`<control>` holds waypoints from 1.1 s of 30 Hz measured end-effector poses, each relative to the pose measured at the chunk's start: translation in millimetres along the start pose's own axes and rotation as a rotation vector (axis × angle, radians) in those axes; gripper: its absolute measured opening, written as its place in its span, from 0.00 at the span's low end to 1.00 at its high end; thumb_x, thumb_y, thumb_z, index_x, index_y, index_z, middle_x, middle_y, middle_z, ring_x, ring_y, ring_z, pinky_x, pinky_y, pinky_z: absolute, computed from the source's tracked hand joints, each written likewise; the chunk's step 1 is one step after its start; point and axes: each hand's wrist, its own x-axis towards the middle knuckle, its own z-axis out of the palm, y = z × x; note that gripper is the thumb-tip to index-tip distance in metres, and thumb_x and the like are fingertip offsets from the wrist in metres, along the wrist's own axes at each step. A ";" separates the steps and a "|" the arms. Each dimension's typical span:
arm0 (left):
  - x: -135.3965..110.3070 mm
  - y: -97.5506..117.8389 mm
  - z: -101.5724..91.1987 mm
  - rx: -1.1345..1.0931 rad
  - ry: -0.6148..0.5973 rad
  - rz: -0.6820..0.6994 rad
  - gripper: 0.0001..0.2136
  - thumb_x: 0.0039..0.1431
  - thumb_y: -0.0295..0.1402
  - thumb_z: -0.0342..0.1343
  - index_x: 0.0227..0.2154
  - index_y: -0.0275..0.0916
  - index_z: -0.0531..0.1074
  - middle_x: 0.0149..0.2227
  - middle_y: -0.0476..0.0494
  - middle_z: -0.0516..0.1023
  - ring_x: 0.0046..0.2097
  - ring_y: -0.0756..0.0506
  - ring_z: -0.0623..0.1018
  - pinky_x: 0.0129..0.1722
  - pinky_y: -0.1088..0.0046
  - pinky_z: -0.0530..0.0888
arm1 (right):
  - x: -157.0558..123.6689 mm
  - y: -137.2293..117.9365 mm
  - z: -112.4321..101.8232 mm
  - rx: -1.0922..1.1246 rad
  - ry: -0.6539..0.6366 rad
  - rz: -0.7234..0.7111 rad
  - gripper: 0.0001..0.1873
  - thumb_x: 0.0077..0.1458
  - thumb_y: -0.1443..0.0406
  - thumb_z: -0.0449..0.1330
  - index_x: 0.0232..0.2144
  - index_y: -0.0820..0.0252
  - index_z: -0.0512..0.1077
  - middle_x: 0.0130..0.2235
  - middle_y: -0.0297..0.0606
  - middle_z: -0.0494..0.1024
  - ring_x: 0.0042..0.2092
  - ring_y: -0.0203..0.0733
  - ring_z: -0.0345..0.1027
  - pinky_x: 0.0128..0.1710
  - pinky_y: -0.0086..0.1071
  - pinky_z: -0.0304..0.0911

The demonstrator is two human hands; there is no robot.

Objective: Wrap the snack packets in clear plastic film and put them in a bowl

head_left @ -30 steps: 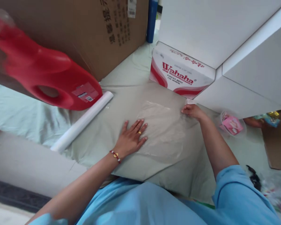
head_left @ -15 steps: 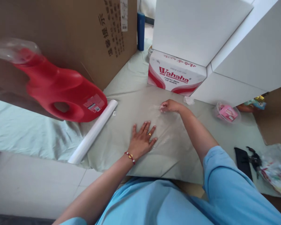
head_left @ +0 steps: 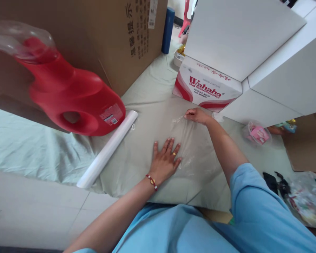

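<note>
My left hand [head_left: 163, 162] lies palm down with fingers spread, pressing on clear plastic film [head_left: 191, 147] over a pale green cloth [head_left: 147, 121]. A ring and a red bracelet show on it. Farther off and to the right, my right hand [head_left: 197, 116] pinches a crumpled part of this see-through film between thumb and fingers. Creases run from the pinch toward my left hand. The film's outer edges are hard to make out. To the left rests a white roll [head_left: 107, 149], slanting alongside a large red jug [head_left: 86, 98].
A big brown carton [head_left: 89, 35] stands behind the jug. A Wahaha water box [head_left: 208, 86] sits at the back beneath white boxes [head_left: 234, 35]. On the right are a clear tub with a pink packet [head_left: 259, 134], a plastic bag [head_left: 309, 198] and a black item [head_left: 270, 182].
My right hand keeps its pinch and the film under it shows more creases. My left hand stays flat on the film. The whole view has shifted slightly.
</note>
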 end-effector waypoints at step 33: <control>31.9 -35.0 -23.1 0.069 -0.094 0.057 0.29 0.77 0.47 0.39 0.75 0.44 0.56 0.78 0.40 0.49 0.78 0.37 0.52 0.72 0.31 0.29 | -168.6 80.4 70.9 -0.668 0.535 0.139 0.34 0.75 0.50 0.40 0.74 0.58 0.60 0.77 0.49 0.54 0.77 0.58 0.47 0.73 0.62 0.46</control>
